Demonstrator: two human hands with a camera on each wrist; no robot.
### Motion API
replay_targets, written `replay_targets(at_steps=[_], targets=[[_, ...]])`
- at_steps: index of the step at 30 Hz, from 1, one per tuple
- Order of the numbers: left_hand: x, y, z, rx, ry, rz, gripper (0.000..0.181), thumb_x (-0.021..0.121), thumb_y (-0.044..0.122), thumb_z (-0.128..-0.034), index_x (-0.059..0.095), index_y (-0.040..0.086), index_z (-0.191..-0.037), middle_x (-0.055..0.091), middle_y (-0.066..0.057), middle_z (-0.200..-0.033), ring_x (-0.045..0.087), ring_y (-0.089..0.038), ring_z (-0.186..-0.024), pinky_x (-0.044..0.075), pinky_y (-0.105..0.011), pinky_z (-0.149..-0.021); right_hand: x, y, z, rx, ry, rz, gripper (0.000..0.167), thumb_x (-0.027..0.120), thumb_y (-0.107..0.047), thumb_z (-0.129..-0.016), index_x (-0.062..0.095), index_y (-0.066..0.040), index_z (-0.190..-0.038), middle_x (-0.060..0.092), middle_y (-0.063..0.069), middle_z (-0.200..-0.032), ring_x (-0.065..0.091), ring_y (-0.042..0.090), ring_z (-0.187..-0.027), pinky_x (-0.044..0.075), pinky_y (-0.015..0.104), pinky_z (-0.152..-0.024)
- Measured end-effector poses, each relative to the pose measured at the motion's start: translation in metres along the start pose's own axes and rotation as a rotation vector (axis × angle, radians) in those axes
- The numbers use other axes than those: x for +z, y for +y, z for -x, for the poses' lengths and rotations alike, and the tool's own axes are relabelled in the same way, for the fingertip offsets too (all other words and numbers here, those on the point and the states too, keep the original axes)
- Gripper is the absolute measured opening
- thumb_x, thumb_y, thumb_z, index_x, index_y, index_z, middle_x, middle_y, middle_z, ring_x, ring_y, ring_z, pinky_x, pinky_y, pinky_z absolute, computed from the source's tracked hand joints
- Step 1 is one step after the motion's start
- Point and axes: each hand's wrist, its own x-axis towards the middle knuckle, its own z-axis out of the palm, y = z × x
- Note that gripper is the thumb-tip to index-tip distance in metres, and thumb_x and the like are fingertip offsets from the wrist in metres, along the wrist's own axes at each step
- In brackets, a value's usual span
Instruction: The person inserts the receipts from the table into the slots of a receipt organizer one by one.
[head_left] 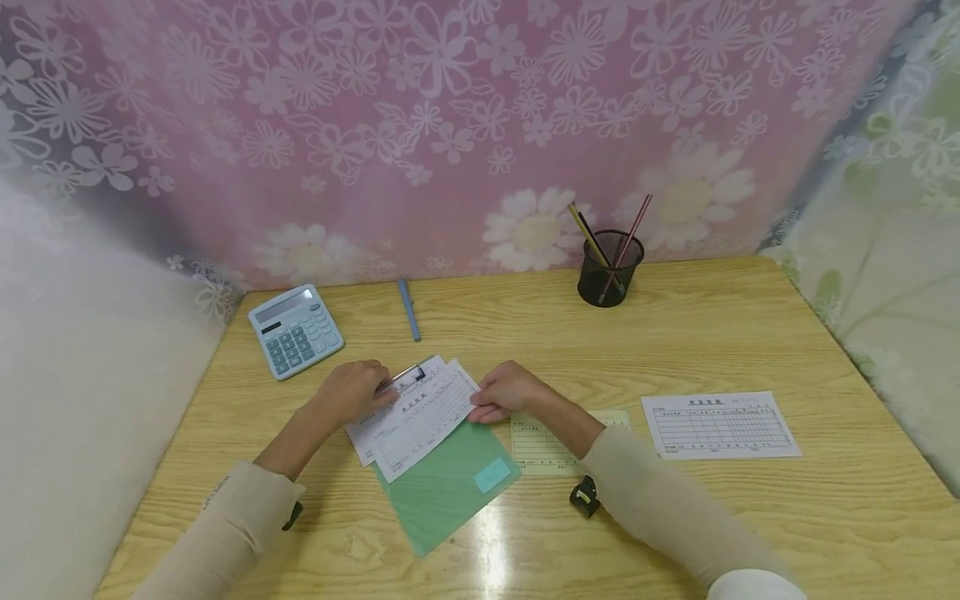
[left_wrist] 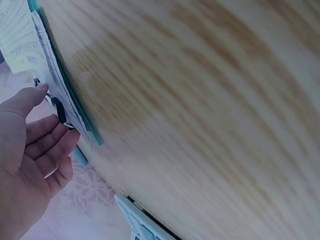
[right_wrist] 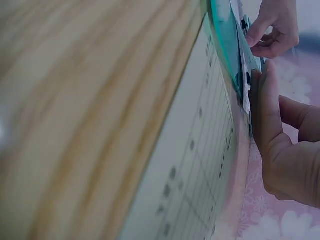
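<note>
A translucent green clipboard [head_left: 431, 504] with a light blue label lies tilted on the table. Two white printed forms overlap on it, the upper form [head_left: 431, 425] slanting across the lower form [head_left: 363, 433]. At the metal clip [left_wrist: 59, 110], my left hand [head_left: 351, 393] pinches the clipboard's top, thumb on one side and fingers on the other. My right hand [head_left: 512, 390] holds the upper form by its right edge, between thumb and fingers. Whether the clip bears on the upper form cannot be made out.
A yellow form [head_left: 543, 446] lies partly under my right forearm, and another white form [head_left: 720, 426] lies farther right. Behind are a blue calculator [head_left: 296, 331], a blue pen [head_left: 409, 310] and a black mesh pencil cup [head_left: 611, 271]. Patterned cloth borders the table.
</note>
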Motion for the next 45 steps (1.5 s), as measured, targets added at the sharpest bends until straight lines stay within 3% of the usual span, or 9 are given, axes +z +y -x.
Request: replay_targets(at_steps=[6,12,22,45], targets=[[-0.001,0.003,0.001,0.018,0.009,-0.026,0.025,0.069,0.029,-0.0852,0.06,0.009,-0.073,0.053,0.001,-0.067,0.042,-0.009,-0.056,0.037,-0.025,-0.053,0.014,-0.004,-0.006,0.029,0.019,-0.006,0.008,0.061,-0.001,-0.089,0.063,0.007,-0.09,0.072,0.017,-0.075,0.071,0.017,-0.064,0.057,0.029,-0.066],[-0.001,0.005,0.0,0.043,0.021,-0.028,0.026,0.068,0.025,-0.0835,0.056,0.009,-0.067,0.046,0.002,-0.062,0.038,-0.009,-0.054,0.032,-0.024,-0.052,0.023,-0.005,-0.008,0.024,0.047,0.058,0.009,0.06,-0.002,-0.089,0.062,0.004,-0.083,0.072,0.017,-0.075,0.072,0.018,-0.066,0.057,0.029,-0.063],[0.004,0.003,-0.003,0.054,0.006,-0.033,0.022,0.065,0.024,-0.0843,0.06,0.007,-0.07,0.047,0.002,-0.063,0.039,-0.01,-0.054,0.034,-0.024,-0.053,0.029,-0.009,-0.006,0.019,0.09,0.084,0.009,0.059,0.0,-0.089,0.061,0.004,-0.082,0.071,0.016,-0.073,0.072,0.021,-0.067,0.057,0.03,-0.062],[0.01,0.002,-0.004,0.128,0.106,-0.066,0.022,0.066,0.017,-0.0813,0.056,0.008,-0.064,0.047,0.001,-0.061,0.037,-0.01,-0.054,0.037,-0.025,-0.054,0.033,-0.014,-0.013,-0.011,0.162,0.108,0.009,0.058,-0.002,-0.091,0.062,0.005,-0.086,0.071,0.015,-0.071,0.071,0.021,-0.063,0.057,0.03,-0.059]])
